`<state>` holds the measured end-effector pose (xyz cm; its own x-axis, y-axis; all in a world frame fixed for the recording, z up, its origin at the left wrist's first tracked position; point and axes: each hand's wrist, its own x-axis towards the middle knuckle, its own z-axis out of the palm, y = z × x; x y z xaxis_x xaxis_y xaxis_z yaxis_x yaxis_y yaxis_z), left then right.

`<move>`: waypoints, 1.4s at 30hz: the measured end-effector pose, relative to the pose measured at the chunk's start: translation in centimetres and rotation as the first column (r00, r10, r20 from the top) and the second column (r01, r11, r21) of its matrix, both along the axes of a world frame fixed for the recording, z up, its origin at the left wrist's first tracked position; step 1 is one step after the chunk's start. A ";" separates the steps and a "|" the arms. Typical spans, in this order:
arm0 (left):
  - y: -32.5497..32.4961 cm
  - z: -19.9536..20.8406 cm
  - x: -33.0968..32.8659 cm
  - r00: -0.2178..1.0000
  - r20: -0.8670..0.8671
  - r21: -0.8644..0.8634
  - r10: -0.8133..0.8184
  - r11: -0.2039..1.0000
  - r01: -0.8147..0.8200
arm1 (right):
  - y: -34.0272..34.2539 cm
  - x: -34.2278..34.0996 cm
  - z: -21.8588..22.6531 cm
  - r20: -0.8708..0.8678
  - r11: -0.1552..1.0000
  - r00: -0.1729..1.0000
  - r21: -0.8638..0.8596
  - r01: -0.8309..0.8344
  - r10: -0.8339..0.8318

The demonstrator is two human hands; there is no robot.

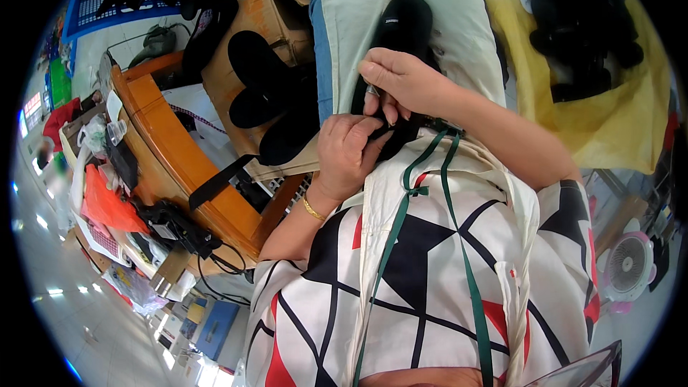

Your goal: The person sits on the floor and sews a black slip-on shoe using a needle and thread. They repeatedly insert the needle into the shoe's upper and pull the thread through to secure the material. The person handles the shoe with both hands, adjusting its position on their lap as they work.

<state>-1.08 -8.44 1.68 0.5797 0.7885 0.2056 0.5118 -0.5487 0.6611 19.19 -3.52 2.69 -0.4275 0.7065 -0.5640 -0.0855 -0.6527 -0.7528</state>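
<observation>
A black slipper-like shoe (pixel 405 18) with a rounded end and a small pale mark lies lengthwise over a white cloth (pixel 459 21) on my lap. My left hand (pixel 345 149) closes round its near part, thumb and fingertips pressed onto the black fabric. Just above and to the right, my right hand (pixel 408 84) is drawn into a pinch with its fingers curled over the shoe. A metal ring or thimble (pixel 370 90) sits on one of its fingers. Whatever is between those fingertips is too small to make out. The fingers hide the shoe's middle.
To the left, several similar black shoes (pixel 259 68) rest on a cardboard box (pixel 251 11). Beside it stands an orange-brown wooden table (pixel 172 147) with cluttered cloths. A yellow cloth (pixel 602 132) on the right carries more black pieces (pixel 584 21). A small fan (pixel 629 261) stands at lower right.
</observation>
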 end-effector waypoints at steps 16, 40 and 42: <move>2.5 1.1 -0.7 0.993 0.105 -0.276 -0.056 0.957 0.083 | -1.8 0.7 0.3 -0.201 0.986 0.967 0.013 0.165 -0.160; 5.2 1.2 0.0 0.974 -0.027 -0.452 -0.225 0.872 0.189 | 0.4 0.2 0.0 -0.300 0.794 0.740 -0.123 0.595 -0.601; 5.2 1.3 -0.2 0.985 -0.021 -0.508 -0.172 0.850 0.137 | 0.3 0.5 -0.1 -0.261 0.807 0.772 -0.052 0.588 -0.580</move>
<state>-1.27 -3.26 2.95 0.7009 0.6730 -0.2363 0.4984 -0.2252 0.8372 19.72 -3.24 2.58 -0.0503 0.8816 -0.4694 -0.6310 -0.3923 -0.6693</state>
